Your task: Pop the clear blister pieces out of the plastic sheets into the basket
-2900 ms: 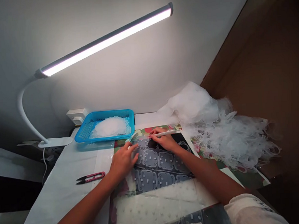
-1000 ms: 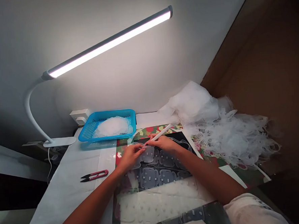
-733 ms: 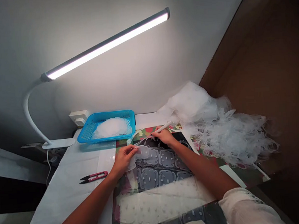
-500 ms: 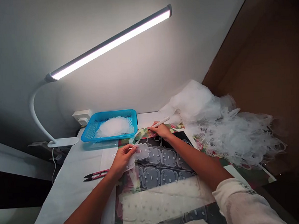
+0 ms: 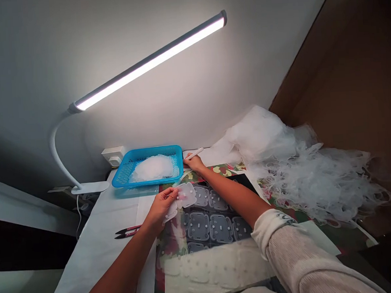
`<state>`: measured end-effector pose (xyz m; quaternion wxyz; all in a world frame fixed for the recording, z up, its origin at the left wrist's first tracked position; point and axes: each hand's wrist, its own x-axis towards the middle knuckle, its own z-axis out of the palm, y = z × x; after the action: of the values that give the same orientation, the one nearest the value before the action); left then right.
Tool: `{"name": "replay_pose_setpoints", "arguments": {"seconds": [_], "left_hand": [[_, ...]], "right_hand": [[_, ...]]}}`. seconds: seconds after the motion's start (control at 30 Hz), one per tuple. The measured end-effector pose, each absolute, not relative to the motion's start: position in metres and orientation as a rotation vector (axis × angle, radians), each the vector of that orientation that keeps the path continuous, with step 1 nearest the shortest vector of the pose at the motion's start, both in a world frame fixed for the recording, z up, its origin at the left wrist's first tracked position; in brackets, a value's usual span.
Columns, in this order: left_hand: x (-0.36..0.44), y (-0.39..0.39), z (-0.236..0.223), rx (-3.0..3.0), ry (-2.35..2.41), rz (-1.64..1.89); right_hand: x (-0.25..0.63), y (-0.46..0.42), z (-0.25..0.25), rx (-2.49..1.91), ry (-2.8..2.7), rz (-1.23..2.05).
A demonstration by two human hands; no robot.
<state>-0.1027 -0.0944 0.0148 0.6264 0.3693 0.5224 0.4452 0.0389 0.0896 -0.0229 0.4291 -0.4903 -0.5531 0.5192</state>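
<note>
My left hand [image 5: 161, 206] pinches a translucent white sheet piece [image 5: 187, 194] with wavy edges and small dots, between thumb and fingers. More of the same material [image 5: 171, 214] shows below its fingers. Reaching past the dark sheet, my right hand [image 5: 194, 163] is closed round a white pen-like tool [image 5: 196, 153], beside the right edge of the blue basket [image 5: 180, 152]. The tool's tip is hidden. Beneath my arms lies a dark sheet with rows of translucent shapes [image 5: 198, 226], partly covered by a pale dotted strip [image 5: 216, 267].
A stack of thin white pieces [image 5: 153, 167] sits in the basket. Black-bladed thread snips [image 5: 126, 233] lie left of my left wrist. A heap of white mesh scraps [image 5: 317, 183] spreads at the right. A lit lamp bar [image 5: 153, 60] hangs above, clamped at the table's left.
My right hand has moved left and away from me with the pen-like tool, from above the dark sheet to beside the basket. My left hand still holds the piece. The view has shifted slightly.
</note>
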Motion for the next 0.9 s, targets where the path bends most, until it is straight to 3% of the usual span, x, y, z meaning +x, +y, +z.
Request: {"name": "replay_pose_setpoints", "arguments": {"seconds": [0.37, 0.57, 0.77, 0.9], "left_hand": [[-0.098, -0.084, 0.03, 0.911, 1.187, 1.042], [-0.142, -0.022, 0.058, 1.573, 1.835, 1.266], [-0.177, 0.035, 0.069, 1.773, 2.107, 1.213], [-0.121, -0.001, 0.051, 2.34, 1.838, 1.147]], "right_hand": [[0.142, 0.05, 0.004, -1.232, -1.443, 1.198], [0.228, -0.021, -0.015, -1.283, -1.489, 1.323], [0.281, -0.061, -0.008, -1.403, -1.397, 0.818], [0.279, -0.1, 0.0, -1.302, -1.706, 0.94]]}}
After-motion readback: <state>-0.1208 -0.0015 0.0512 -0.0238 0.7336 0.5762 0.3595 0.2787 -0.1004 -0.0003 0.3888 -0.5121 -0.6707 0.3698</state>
